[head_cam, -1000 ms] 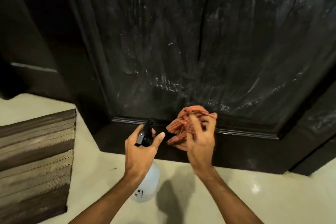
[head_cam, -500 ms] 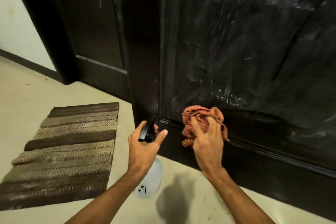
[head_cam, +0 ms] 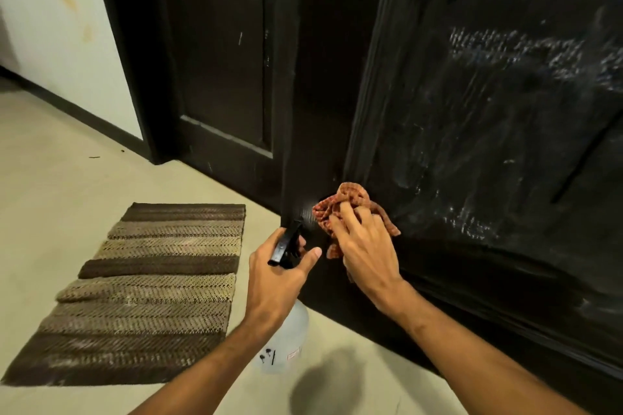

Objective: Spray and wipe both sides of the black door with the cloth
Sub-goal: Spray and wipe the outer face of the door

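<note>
The black door fills the right side, its panel streaked with wet spray marks. My right hand grips a bunched orange checked cloth and presses it against the door's lower left corner, near the panel moulding. My left hand holds a clear spray bottle by its neck, just left of the cloth. The black trigger head sticks up between thumb and fingers. The bottle hangs above the floor.
A second black door leaf stands to the left. A brown striped mat lies on the beige floor. A white wall with a dark skirting is at far left.
The view has swung left, bringing the mat and the left door leaf into sight. My right hand has slid the cloth left along the door's bottom rail to the corner. The bottle stays in my left hand.
</note>
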`<state>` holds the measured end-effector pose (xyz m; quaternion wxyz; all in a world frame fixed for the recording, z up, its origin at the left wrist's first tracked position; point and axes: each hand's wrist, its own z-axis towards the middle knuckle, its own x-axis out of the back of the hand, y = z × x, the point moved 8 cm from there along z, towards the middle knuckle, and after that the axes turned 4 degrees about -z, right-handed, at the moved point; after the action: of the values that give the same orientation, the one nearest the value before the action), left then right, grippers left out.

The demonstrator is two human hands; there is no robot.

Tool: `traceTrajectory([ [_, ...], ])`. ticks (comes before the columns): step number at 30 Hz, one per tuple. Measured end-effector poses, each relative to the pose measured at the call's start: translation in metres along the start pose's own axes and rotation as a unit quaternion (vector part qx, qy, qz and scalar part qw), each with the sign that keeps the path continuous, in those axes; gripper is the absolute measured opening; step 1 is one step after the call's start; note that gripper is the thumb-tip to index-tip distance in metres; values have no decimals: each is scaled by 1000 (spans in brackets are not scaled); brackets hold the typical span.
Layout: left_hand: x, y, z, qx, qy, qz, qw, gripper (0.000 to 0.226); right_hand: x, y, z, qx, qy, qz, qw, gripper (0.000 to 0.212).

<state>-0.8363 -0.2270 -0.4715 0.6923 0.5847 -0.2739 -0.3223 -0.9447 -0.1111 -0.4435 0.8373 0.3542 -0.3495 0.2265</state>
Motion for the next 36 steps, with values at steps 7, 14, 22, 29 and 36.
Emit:
traceTrajectory([
  [7, 4, 44, 17, -8, -2, -16, 1000, 30, 23, 9, 29, 97, -15, -48, 994, 50],
  [14, 3, 61, 25, -16, 19, -20, 1000, 42, 35, 21, 42, 115, 60, -82, 988, 60],
  [22, 24, 112, 55, -63, 32, -9, 997, 20, 125, 58, 146, 28, 146, -58, 987, 64],
  [29, 41, 112, 64, -18, 63, -39, 997, 57, 7, -25, 100, 248, -142, -82, 955, 86],
  [36, 53, 145, 79, -74, 62, -18, 995, 19, 136, 46, 201, 94, 100, -47, 989, 69],
])
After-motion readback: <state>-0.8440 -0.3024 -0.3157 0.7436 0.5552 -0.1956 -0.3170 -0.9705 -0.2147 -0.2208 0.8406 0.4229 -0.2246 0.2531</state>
